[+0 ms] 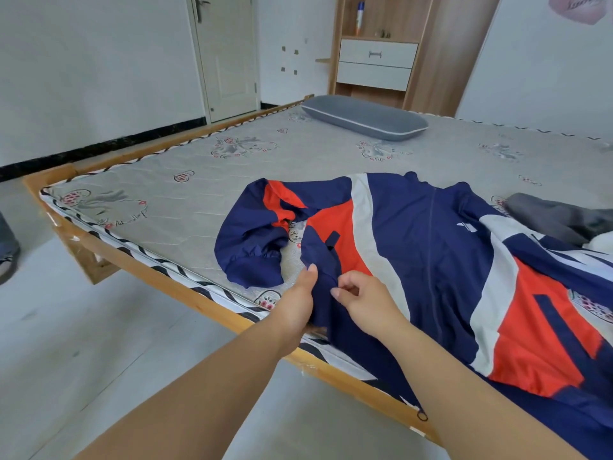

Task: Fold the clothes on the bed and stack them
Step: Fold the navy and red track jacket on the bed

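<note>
White walls (83, 61) with a black skirting strip (99, 147) meet a pale tiled floor (83, 343). A cream door (229, 54) stands closed beside a wooden shelf unit (431, 44) with 2 white drawers (376, 64); something pink, possibly a sticker (577, 6), marks the far wall.

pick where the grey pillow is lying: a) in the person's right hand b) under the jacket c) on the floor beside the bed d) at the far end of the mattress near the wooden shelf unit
d, the grey pillow lies at the far end of the mattress, just in front of the wooden shelf unit, well away from the jacket and both hands.
</note>
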